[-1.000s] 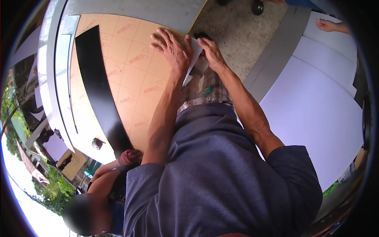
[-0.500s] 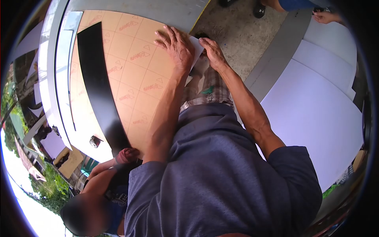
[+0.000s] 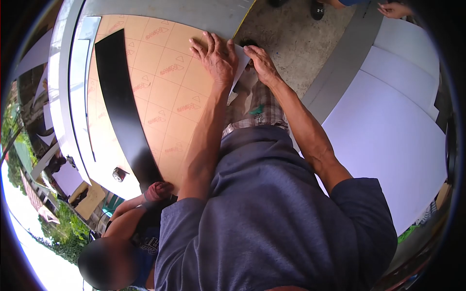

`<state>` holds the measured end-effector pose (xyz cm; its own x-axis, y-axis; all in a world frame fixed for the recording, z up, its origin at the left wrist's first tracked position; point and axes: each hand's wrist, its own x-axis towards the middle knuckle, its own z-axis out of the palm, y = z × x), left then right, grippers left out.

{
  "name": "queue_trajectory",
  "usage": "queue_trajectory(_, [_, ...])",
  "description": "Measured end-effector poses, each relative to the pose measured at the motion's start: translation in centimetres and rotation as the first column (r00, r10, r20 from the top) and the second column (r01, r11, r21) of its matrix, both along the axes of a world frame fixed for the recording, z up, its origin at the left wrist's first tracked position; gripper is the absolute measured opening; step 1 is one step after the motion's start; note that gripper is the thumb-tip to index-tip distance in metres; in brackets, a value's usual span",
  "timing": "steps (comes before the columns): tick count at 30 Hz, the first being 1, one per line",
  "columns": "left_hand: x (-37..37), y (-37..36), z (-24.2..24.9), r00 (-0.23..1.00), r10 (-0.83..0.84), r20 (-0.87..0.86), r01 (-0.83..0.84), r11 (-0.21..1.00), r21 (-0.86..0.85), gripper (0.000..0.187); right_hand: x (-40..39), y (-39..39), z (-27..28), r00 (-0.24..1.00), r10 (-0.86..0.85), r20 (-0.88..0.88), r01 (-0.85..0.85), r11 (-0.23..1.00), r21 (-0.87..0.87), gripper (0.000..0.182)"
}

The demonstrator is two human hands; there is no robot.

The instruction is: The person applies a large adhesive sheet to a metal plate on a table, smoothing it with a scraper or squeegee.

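A large brown-faced sheet (image 3: 167, 70) with red printing and grid lines lies under my left hand (image 3: 217, 59). That hand rests palm down on it near the edge, its fingers spread. At the same edge my right hand (image 3: 262, 63) is closed, thumb and fingers pinching the white edge piece (image 3: 242, 60) that shows between my two hands. The right fingertips underneath are partly hidden. Left of my left hand, a long black curved strip (image 3: 119, 92) lies across the brown sheet.
Another person (image 3: 128, 228) is at the lower left, with a hand (image 3: 158, 190) by the black strip's end. Large white sheets (image 3: 383, 140) lie to the right. A small dark object (image 3: 119, 174) sits left of the strip. At the upper right is another person's hand (image 3: 394, 9).
My hands keep nearly the same places, with the view shifted slightly. The other person's hand at the upper right has moved up a little.
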<state>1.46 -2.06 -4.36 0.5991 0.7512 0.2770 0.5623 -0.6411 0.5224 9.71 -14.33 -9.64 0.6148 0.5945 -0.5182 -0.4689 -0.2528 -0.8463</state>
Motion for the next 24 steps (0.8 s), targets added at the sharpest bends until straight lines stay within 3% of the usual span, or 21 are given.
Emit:
queue_trajectory(2, [0.0,0.2,-0.4,1.000,0.003,0.009,-0.003,1.000,-0.009,0.049,0.4,0.1,2.2,0.999,0.037,0.020,-0.039,0.996,0.085,0.035])
queue_trajectory(5, [-0.3,0.2,0.0,0.999,-0.003,0.038,0.003,1.000,-0.010,0.048,0.2,0.0,0.5,0.999,-0.001,0.053,0.000,1.000,0.017,0.035])
queue_trajectory(8, [-0.4,-0.1,0.5,0.999,-0.019,0.040,0.018,0.999,0.026,0.050,0.6,-0.2,3.4,0.998,0.070,0.009,-0.070,0.997,0.027,0.035])
queue_trajectory(11, [-0.2,-0.1,1.1,0.999,-0.034,0.032,0.032,0.998,0.049,0.050,0.4,-0.1,1.0,1.000,0.020,0.021,-0.020,1.000,0.013,0.035])
queue_trajectory(14, [-0.2,0.0,0.5,0.999,-0.026,0.037,0.025,0.999,0.036,0.049,0.1,0.3,4.6,1.000,0.001,0.018,-0.001,1.000,0.000,0.034])
queue_trajectory(16, [-0.2,0.2,0.0,0.999,-0.017,0.046,0.016,1.000,0.014,0.046,0.1,0.3,3.1,1.000,0.016,0.015,-0.017,0.999,0.039,0.035])
queue_trajectory(19, [-0.1,0.2,0.3,0.999,0.011,0.052,-0.015,0.998,0.063,0.037,0.4,-0.2,2.9,0.997,0.082,-0.004,-0.081,0.995,0.062,0.037])
queue_trajectory(24, [-0.7,1.2,4.1,0.994,-0.068,0.089,0.070,0.997,-0.017,0.016,0.8,-0.2,5.3,0.993,0.115,0.031,-0.117,0.992,0.042,0.043])
